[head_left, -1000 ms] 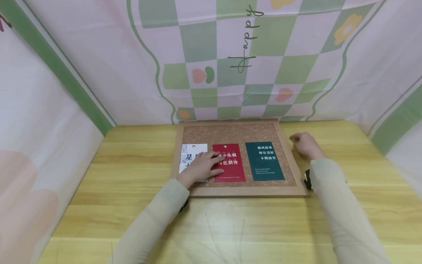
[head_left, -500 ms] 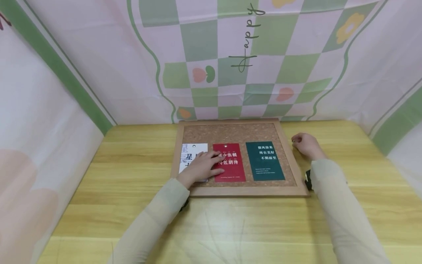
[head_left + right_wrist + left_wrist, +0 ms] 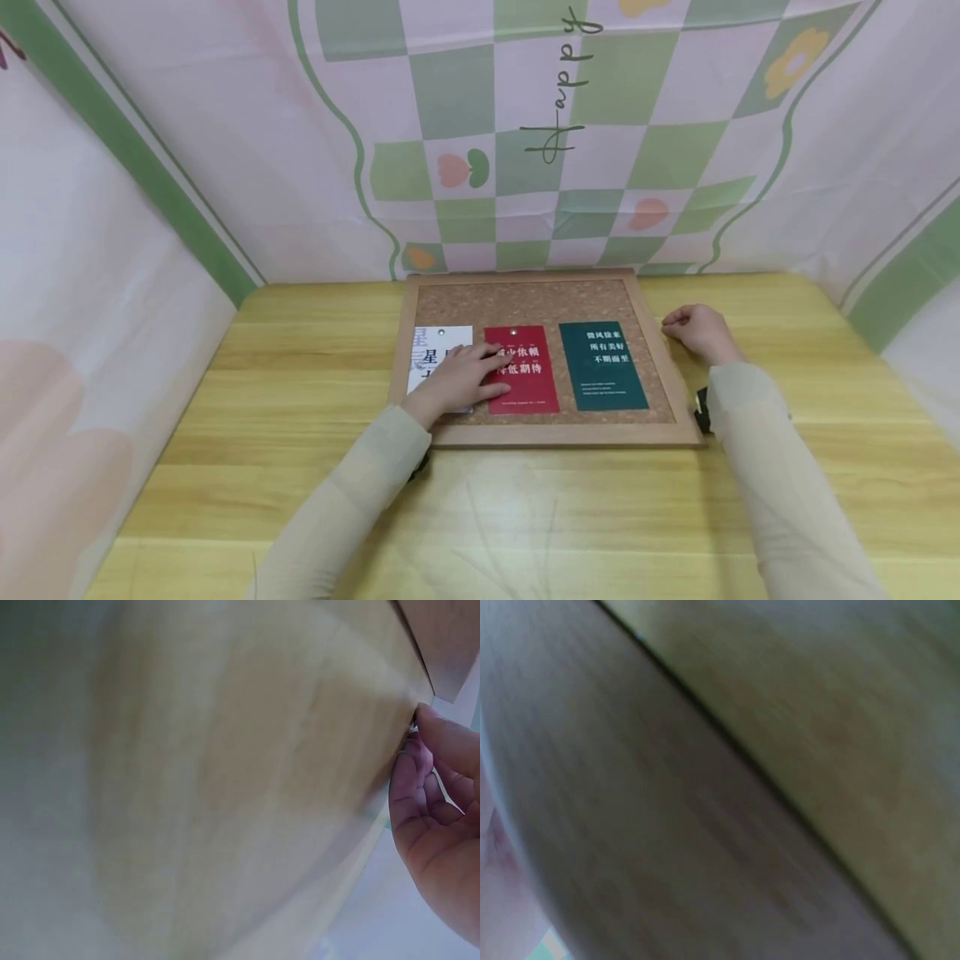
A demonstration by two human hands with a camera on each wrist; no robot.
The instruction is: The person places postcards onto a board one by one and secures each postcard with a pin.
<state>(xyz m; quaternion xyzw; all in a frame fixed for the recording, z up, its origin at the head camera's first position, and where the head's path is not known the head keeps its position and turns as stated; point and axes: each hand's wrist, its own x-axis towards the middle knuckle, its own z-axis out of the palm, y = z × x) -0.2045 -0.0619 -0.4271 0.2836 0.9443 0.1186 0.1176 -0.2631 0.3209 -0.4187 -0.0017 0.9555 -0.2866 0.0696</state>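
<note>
My left hand (image 3: 463,379) rests with spread fingers over the white card (image 3: 442,343) and the left part of the red card (image 3: 528,392), hiding some of their print. Each of these two cards has a small round thumbtack at its top edge. A dark green card (image 3: 603,375) lies to their right on the corkboard (image 3: 517,304), and no tack shows on it. Beyond the board's right edge, my right hand (image 3: 697,329) is low over the table. In the right wrist view its thumb and fingers pinch a tiny dark thumbtack (image 3: 415,718), mostly hidden by the fingertips.
The board's wooden frame (image 3: 570,435) lies flat on the wood-grain table (image 3: 480,508), its far edge close to the checkered cloth backdrop (image 3: 525,167). Cloth walls stand at left and right. The left wrist view shows mainly the frame and table, blurred.
My left hand has kept its place on the cards. The right hand has barely shifted beside the board, and the small thing at its fingertips shows less in the head view than before.
</note>
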